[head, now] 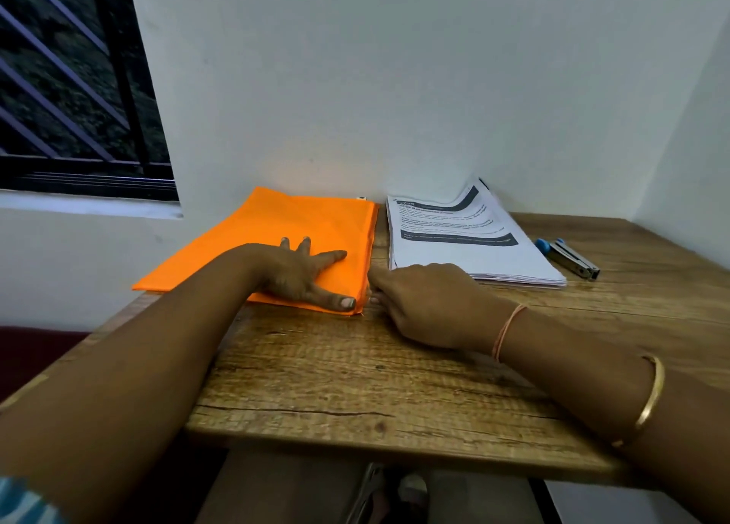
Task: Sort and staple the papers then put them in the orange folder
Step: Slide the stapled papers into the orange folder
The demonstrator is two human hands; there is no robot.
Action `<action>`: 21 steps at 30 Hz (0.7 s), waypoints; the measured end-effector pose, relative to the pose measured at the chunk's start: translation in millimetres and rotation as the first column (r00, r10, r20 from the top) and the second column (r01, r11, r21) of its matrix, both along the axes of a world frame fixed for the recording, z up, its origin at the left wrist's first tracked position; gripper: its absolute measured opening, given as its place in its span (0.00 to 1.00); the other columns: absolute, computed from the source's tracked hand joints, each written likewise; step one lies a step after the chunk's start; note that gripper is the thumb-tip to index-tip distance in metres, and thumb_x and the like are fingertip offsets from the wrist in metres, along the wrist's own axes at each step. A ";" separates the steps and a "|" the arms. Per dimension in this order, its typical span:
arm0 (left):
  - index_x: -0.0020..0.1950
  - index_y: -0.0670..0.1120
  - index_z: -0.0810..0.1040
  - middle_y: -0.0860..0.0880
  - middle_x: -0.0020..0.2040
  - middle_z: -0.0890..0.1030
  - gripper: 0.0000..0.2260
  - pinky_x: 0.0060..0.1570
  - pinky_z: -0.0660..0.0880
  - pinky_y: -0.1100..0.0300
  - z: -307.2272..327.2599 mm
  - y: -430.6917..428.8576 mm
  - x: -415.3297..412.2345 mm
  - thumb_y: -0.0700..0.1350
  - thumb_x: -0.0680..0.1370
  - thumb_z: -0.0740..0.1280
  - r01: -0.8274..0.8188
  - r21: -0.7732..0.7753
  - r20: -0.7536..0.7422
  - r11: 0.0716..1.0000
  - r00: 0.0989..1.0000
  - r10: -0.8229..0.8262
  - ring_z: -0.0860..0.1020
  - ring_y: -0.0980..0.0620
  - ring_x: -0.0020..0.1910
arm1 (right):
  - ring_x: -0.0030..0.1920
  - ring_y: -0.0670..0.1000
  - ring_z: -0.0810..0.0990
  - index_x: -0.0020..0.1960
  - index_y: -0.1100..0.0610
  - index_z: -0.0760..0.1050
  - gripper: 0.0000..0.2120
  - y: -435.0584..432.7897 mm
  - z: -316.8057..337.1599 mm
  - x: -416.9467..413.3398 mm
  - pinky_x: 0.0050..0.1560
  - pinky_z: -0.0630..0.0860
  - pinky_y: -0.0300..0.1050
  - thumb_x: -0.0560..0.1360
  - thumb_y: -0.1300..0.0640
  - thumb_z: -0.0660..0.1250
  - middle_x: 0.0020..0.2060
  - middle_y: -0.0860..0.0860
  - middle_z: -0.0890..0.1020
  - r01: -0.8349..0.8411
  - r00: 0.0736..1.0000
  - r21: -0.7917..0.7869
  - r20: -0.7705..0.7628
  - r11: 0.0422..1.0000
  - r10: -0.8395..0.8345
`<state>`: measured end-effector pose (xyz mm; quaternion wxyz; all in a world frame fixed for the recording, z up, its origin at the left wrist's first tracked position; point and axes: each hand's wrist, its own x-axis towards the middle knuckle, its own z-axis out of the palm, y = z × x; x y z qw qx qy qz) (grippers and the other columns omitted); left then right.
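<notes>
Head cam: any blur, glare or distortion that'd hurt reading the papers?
Head view: dim, flat light, no glare; print on the papers too soft to read; wide-angle distortion tilts the window frame; folder saturated, with a faint warm tint on the wall above it.

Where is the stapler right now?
In the head view, the stapler lies on the wooden table toward the far right. It is just to the right of the stack of papers, near the wall corner.
</notes>
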<state>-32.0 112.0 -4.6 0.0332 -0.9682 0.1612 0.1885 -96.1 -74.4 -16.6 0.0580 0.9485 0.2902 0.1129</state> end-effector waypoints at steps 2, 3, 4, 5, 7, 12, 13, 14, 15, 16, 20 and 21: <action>0.74 0.61 0.34 0.42 0.76 0.34 0.52 0.71 0.47 0.38 0.9 -2.2 1.0 0.74 0.57 0.55 -0.003 0.015 0.001 1.000 1.000 0.003 0.38 0.35 0.74 | 0.38 0.54 0.73 0.55 0.54 0.64 0.08 0.5 -0.2 2.7 0.33 0.63 0.44 0.82 0.51 0.52 0.46 0.53 0.79 0.030 0.999 0.012 0.029 0.999 -0.030; 0.74 0.60 0.33 0.41 0.76 0.34 0.52 0.71 0.48 0.38 1.2 -2.6 1.2 0.74 0.57 0.55 -0.005 0.028 0.003 1.000 1.000 0.004 0.39 0.35 0.74 | 0.36 0.53 0.70 0.55 0.54 0.64 0.08 0.9 0.0 4.0 0.31 0.60 0.44 0.81 0.51 0.53 0.45 0.53 0.79 0.048 0.998 0.018 0.039 0.999 -0.049; 0.74 0.60 0.32 0.41 0.75 0.34 0.53 0.71 0.48 0.38 1.3 -3.3 2.1 0.74 0.56 0.54 -0.005 0.046 0.007 0.999 1.000 0.005 0.39 0.35 0.74 | 0.35 0.52 0.69 0.55 0.54 0.65 0.08 1.0 0.0 5.6 0.29 0.58 0.43 0.81 0.51 0.53 0.45 0.54 0.79 0.064 0.997 0.023 0.050 0.998 -0.065; 0.74 0.59 0.31 0.40 0.75 0.33 0.53 0.72 0.49 0.37 0.9 -3.2 3.0 0.74 0.56 0.54 -0.006 0.060 0.009 0.998 1.000 0.005 0.39 0.34 0.74 | 0.35 0.52 0.68 0.55 0.55 0.65 0.08 1.2 -0.2 7.2 0.29 0.57 0.42 0.81 0.52 0.53 0.44 0.54 0.79 0.078 0.995 0.024 0.056 0.997 -0.079; 0.73 0.58 0.30 0.40 0.75 0.33 0.52 0.72 0.49 0.38 1.4 -3.3 3.7 0.74 0.60 0.55 -0.008 0.073 0.012 0.997 1.000 0.007 0.39 0.34 0.74 | 0.33 0.51 0.66 0.56 0.55 0.65 0.08 2.2 -0.2 11.7 0.28 0.56 0.42 0.81 0.52 0.54 0.44 0.54 0.78 0.110 0.992 0.025 0.054 0.994 -0.111; 0.73 0.58 0.29 0.41 0.75 0.32 0.50 0.72 0.49 0.39 2.8 -3.3 3.2 0.74 0.63 0.56 -0.007 0.096 -0.008 0.995 1.000 0.007 0.39 0.35 0.74 | 0.35 0.49 0.67 0.57 0.55 0.67 0.09 7.5 5.1 25.4 0.34 0.60 0.43 0.80 0.52 0.56 0.47 0.53 0.78 0.164 0.985 0.026 0.050 0.986 -0.165; 0.73 0.58 0.29 0.41 0.75 0.32 0.49 0.72 0.49 0.39 2.8 -3.7 2.5 0.73 0.64 0.56 -0.007 0.095 -0.015 0.995 1.000 0.008 0.40 0.36 0.75 | 0.38 0.50 0.70 0.58 0.56 0.67 0.10 7.8 6.2 28.2 0.35 0.61 0.43 0.79 0.52 0.56 0.48 0.53 0.78 0.170 0.984 0.016 0.054 0.985 -0.171; 0.73 0.57 0.29 0.41 0.75 0.32 0.49 0.72 0.49 0.39 4.0 -3.3 1.9 0.73 0.65 0.56 -0.009 0.099 -0.024 0.995 1.000 0.011 0.40 0.36 0.75 | 0.40 0.52 0.73 0.59 0.56 0.67 0.11 8.2 7.3 31.5 0.36 0.62 0.44 0.79 0.53 0.57 0.48 0.54 0.79 0.176 0.982 0.005 0.063 0.984 -0.176; 0.73 0.57 0.29 0.41 0.75 0.32 0.50 0.72 0.49 0.40 4.3 -2.8 2.0 0.74 0.64 0.56 -0.012 0.095 -0.029 0.995 0.999 0.015 0.40 0.36 0.75 | 0.43 0.54 0.76 0.60 0.56 0.67 0.12 8.2 7.9 34.6 0.37 0.63 0.44 0.79 0.53 0.57 0.49 0.54 0.79 0.183 0.980 -0.006 0.073 0.983 -0.182; 0.73 0.57 0.28 0.41 0.75 0.32 0.51 0.72 0.50 0.40 4.8 -2.3 2.4 0.74 0.62 0.55 -0.016 0.100 -0.034 0.995 0.999 0.019 0.41 0.36 0.75 | 0.45 0.55 0.78 0.61 0.56 0.67 0.12 8.2 8.5 37.6 0.38 0.64 0.45 0.79 0.53 0.57 0.49 0.54 0.79 0.189 0.979 -0.005 0.083 0.982 -0.188; 0.73 0.57 0.29 0.42 0.76 0.35 0.49 0.72 0.50 0.40 4.0 -3.9 -1.5 0.74 0.65 0.54 -0.017 0.151 -0.051 0.988 0.998 0.025 0.43 0.37 0.75 | 0.47 0.56 0.78 0.60 0.56 0.68 0.11 10.0 8.9 44.2 0.38 0.63 0.45 0.80 0.53 0.56 0.49 0.54 0.79 0.160 0.981 0.047 0.100 0.986 -0.164; 0.73 0.57 0.30 0.43 0.76 0.36 0.49 0.72 0.50 0.41 4.3 -3.1 -3.2 0.75 0.64 0.54 -0.020 0.162 -0.046 0.987 0.999 0.028 0.44 0.37 0.76 | 0.48 0.56 0.78 0.59 0.56 0.68 0.11 9.8 6.7 44.0 0.39 0.64 0.45 0.80 0.53 0.56 0.49 0.55 0.79 0.141 0.985 0.063 0.087 0.988 -0.147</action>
